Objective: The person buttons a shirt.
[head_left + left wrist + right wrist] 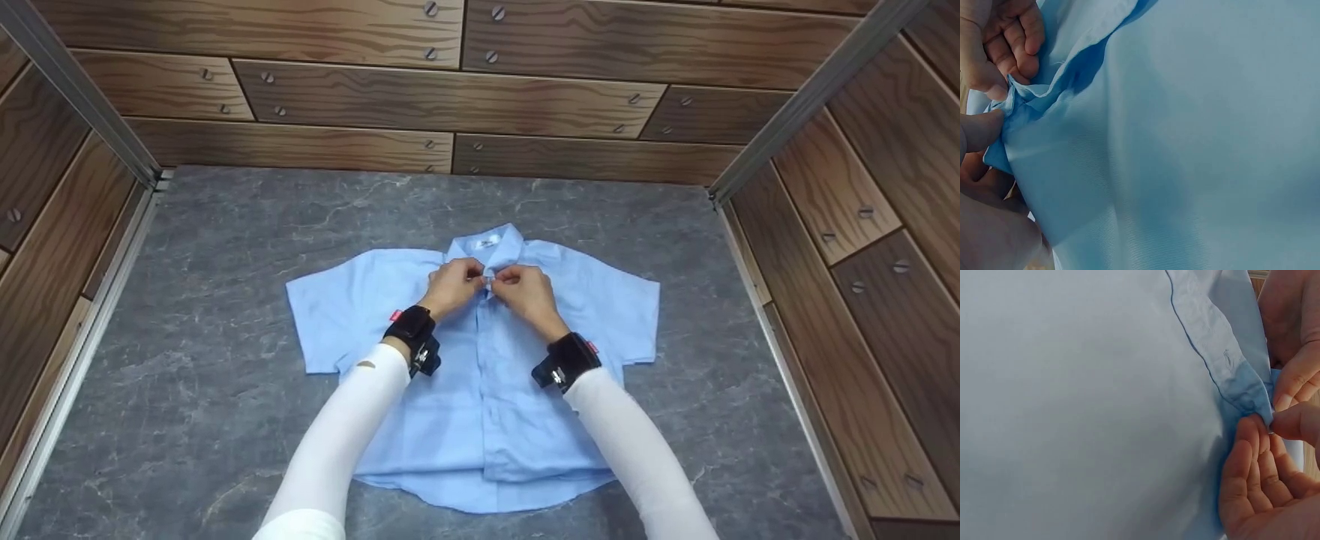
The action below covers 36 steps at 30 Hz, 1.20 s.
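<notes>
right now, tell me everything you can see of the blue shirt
The shirt is light blue, apparently thin woven cloth, with short sleeves, a pointed collar, a pale label inside the neck, a buttonhole in its front band and a curved lower hem. It lies front up, spread on the grey marbled surface, collar away from the person. The left hand and right hand pinch its front just below the collar.
</notes>
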### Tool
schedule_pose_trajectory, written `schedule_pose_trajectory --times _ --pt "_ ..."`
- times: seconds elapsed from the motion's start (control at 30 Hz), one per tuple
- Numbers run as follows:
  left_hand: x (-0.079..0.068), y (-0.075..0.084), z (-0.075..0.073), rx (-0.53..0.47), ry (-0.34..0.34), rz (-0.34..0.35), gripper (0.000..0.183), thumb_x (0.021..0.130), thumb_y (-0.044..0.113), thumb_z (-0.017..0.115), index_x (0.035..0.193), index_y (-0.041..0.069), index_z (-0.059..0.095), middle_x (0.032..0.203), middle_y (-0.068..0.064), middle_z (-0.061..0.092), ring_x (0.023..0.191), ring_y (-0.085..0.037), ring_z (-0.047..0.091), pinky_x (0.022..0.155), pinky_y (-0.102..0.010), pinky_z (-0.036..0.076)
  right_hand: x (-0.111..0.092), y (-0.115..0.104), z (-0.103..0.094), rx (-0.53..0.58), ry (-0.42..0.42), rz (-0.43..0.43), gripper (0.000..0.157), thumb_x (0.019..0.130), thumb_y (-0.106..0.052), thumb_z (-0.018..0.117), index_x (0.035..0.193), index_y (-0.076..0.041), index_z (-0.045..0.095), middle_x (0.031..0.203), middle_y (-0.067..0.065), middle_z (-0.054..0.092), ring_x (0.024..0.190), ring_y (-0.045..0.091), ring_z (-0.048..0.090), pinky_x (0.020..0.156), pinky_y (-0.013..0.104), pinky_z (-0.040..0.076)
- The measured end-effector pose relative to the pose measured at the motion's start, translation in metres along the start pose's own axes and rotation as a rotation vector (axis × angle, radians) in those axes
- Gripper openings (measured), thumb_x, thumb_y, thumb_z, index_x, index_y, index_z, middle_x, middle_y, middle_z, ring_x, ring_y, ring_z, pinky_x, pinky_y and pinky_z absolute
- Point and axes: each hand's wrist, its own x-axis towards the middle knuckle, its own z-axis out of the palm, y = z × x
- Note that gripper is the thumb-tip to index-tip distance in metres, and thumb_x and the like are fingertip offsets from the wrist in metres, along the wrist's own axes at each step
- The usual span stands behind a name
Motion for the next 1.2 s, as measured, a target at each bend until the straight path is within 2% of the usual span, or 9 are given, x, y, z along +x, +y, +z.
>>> schedule_pose_trajectory --times 0.2,0.33,0.5,0.6,0.7,0.83,1.0,1.2 --pt "0.001 -0.002 -0.002 -0.134 0.017 -0.031 0.016 0.089 0.013 0.066 0.101 0.012 0.055 0.105 -0.003 0.071 0.106 -0.021 0.064 0.1 -0.049 0.029 0.002 0.003 -0.001 0.057 -0.043 -0.018 0.014 0.081 -0.018 0.068 0.088 -0.007 0.072 0.076 0.003 0.07 0.058 0.006 0.057 0.054 0.02 0.044" --pt "0.002 -0.003 -0.003 -0.231 0.054 -0.022 0.022 0.086 0.008 0.068 0.1 0.012 0.052 0.102 -0.004 0.074 0.104 -0.019 0.066 0.101 -0.044 0.033 0.004 0.003 -0.003 0.155 -0.086 -0.018 0.015 0.083 -0.014 0.067 0.092 -0.003 0.072 0.076 0.003 0.069 0.061 0.008 0.058 0.054 0.02 0.045" --pt "0.002 -0.005 -0.003 -0.35 0.065 0.001 0.025 0.086 0.003 0.067 0.102 0.009 0.049 0.1 -0.007 0.073 0.103 -0.02 0.065 0.096 -0.036 0.041 0.004 0.001 -0.005 0.29 -0.16 0.076 0.019 0.088 -0.013 0.066 0.1 0.002 0.071 0.08 0.004 0.071 0.069 0.018 0.066 0.061 0.026 0.051" --pt "0.001 -0.007 -0.001 -0.411 0.049 0.015 0.027 0.087 0.0 0.064 0.105 0.009 0.046 0.1 -0.009 0.071 0.104 -0.021 0.063 0.093 -0.034 0.044 0.005 0.0 -0.007 0.309 -0.191 0.129 0.02 0.09 -0.013 0.065 0.103 0.002 0.07 0.084 0.005 0.071 0.071 0.017 0.068 0.067 0.031 0.054" --pt "0.001 -0.01 0.0 -0.453 0.021 0.036 0.028 0.088 -0.001 0.063 0.108 0.008 0.045 0.099 -0.009 0.07 0.105 -0.021 0.062 0.092 -0.032 0.044 0.005 0.0 -0.007 0.299 -0.205 0.142 0.019 0.091 -0.012 0.064 0.103 0.002 0.069 0.084 0.005 0.07 0.071 0.014 0.066 0.067 0.031 0.053" --pt "0.0 -0.012 -0.001 -0.483 -0.015 0.056 0.034 0.089 0.002 0.064 0.118 0.008 0.046 0.096 -0.006 0.069 0.103 -0.018 0.061 0.09 -0.029 0.044 0.005 -0.001 -0.008 0.286 -0.21 0.139 0.018 0.091 -0.011 0.064 0.103 0.001 0.068 0.084 0.004 0.068 0.073 0.017 0.064 0.065 0.028 0.05" --pt "-0.001 -0.012 -0.005 -0.477 -0.039 0.037 0.051 0.088 0.012 0.07 0.132 0.01 0.044 0.096 -0.002 0.068 0.098 -0.016 0.063 0.086 -0.028 0.047 0.004 -0.002 -0.011 0.244 -0.199 0.105 0.018 0.091 -0.015 0.065 0.102 -0.001 0.07 0.086 0.006 0.069 0.072 0.015 0.062 0.062 0.023 0.048" --pt "0.001 -0.009 -0.007 -0.384 0.005 0.021 0.057 0.087 0.009 0.07 0.137 0.009 0.044 0.091 0.0 0.071 0.089 -0.015 0.066 0.084 -0.03 0.048 0.005 -0.001 -0.012 0.22 -0.186 0.098 0.018 0.092 -0.017 0.065 0.102 -0.002 0.071 0.088 0.008 0.07 0.071 0.013 0.062 0.062 0.023 0.048"
